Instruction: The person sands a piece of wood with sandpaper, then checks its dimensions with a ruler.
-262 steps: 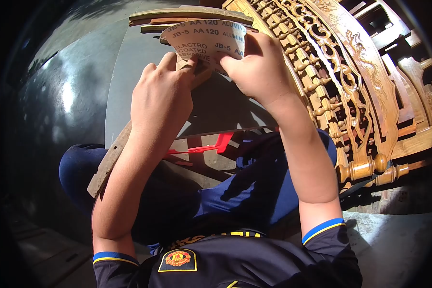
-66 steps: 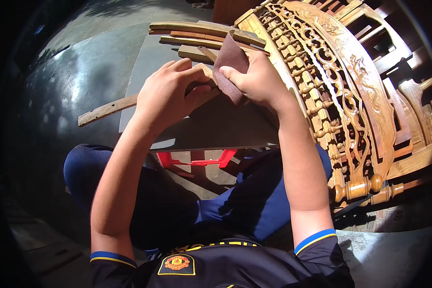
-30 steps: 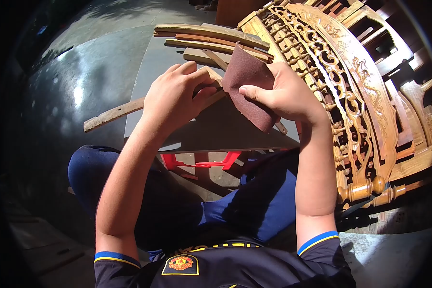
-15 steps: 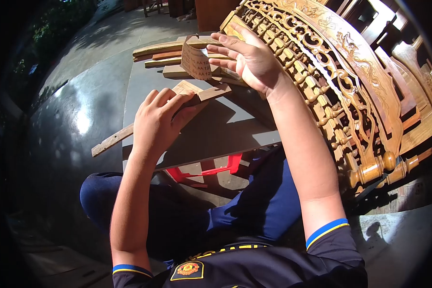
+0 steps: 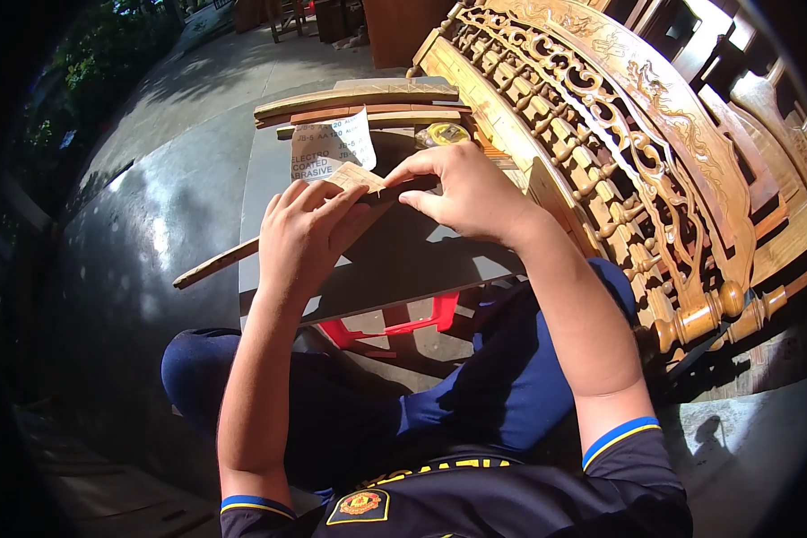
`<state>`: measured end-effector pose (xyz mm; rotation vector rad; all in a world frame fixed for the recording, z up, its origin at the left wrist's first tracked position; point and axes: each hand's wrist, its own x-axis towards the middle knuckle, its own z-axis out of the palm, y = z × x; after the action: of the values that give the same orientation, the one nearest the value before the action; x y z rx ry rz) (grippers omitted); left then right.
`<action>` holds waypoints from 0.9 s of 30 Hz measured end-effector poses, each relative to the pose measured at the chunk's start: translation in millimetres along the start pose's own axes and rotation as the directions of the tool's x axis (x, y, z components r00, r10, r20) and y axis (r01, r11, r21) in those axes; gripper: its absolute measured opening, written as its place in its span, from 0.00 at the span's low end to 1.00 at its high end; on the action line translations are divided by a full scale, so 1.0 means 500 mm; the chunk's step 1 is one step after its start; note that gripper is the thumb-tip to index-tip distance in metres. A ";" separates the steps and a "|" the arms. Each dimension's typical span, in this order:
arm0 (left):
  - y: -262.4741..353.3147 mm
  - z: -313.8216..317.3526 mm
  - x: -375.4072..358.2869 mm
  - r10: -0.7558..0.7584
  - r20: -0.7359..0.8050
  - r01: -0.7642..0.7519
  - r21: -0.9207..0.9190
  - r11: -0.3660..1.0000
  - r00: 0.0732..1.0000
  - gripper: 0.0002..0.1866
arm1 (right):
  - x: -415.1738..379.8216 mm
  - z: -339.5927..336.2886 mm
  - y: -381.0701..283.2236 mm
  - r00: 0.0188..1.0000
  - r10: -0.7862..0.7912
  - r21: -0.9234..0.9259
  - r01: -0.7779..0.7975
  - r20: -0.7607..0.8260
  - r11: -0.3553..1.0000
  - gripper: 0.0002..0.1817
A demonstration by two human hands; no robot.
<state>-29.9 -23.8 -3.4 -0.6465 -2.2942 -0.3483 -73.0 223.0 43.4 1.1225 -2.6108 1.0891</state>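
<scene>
My left hand [image 5: 307, 224] is closed around a narrow wooden strip [image 5: 220, 262], whose near end sticks out to the lower left. At the strip's other end, my right hand [image 5: 471, 186] pinches it between thumb and index finger, close to the left fingertips. A small tan piece [image 5: 357, 177] with a pale face lies just beyond the left fingers, near the right index fingertip. Behind it a sheet of sandpaper [image 5: 332, 148], printed side up, rests over the table's wood pieces, one corner raised. The strip's middle is hidden by my left hand.
Several wooden slats [image 5: 359, 97] lie at the back of the grey table [image 5: 377, 269], with a yellow tape measure [image 5: 446, 134] beside them. Carved wooden furniture panels [image 5: 601, 134] stand close on the right. A red plastic stool [image 5: 394, 330] shows below the table edge.
My right hand has come down from its raised, open pose to the strip's end. The curled sandpaper beside it now lies flatter, further left. The tape measure has come into view.
</scene>
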 end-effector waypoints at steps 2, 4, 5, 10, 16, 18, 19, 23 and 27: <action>0.006 -0.001 0.001 0.007 -0.028 -0.007 0.003 1.000 1.000 0.12 | 0.001 0.008 0.002 1.000 0.008 -0.020 -0.008 -0.012 1.000 0.15; 0.008 0.000 0.002 0.004 -0.057 -0.004 -0.010 1.000 0.998 0.11 | 0.001 0.019 0.008 0.999 -0.022 -0.055 0.020 -0.035 0.998 0.15; 0.009 0.001 0.002 -0.005 -0.072 0.003 -0.025 1.000 0.997 0.11 | 0.001 0.026 0.014 0.997 -0.056 -0.081 0.052 -0.050 0.995 0.15; 0.004 0.000 -0.001 0.015 -0.140 -0.025 -0.072 0.997 0.990 0.07 | 0.002 0.056 0.024 0.949 -0.291 -0.257 0.254 -0.119 0.932 0.17; 0.011 -0.040 0.004 -0.025 -0.169 0.014 -0.065 0.998 0.985 0.16 | 0.007 0.069 0.003 0.891 -0.378 -0.394 0.262 -0.252 0.881 0.10; 0.007 -0.032 0.000 -0.117 -0.199 0.083 -0.170 0.982 0.973 0.16 | 0.003 0.073 -0.001 0.914 -0.322 -0.362 0.222 -0.247 0.906 0.08; 0.005 -0.028 -0.002 -0.164 -0.211 0.115 -0.225 0.968 0.964 0.16 | 0.001 0.077 0.003 0.920 -0.319 -0.354 0.226 -0.228 0.907 0.08; -0.001 -0.024 0.003 -0.075 -0.107 0.074 -0.015 0.997 0.991 0.15 | -0.005 0.078 0.017 0.935 -0.312 -0.339 0.242 -0.170 0.909 0.11; -0.003 0.007 -0.023 -0.154 0.122 0.131 0.181 0.975 0.981 0.29 | -0.014 0.079 0.018 0.934 -0.309 -0.335 0.237 -0.179 0.912 0.13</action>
<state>-25.3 -27.6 -14.1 -0.4300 -2.4744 -0.1737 -66.7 205.9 6.4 1.1670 -2.2562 0.6758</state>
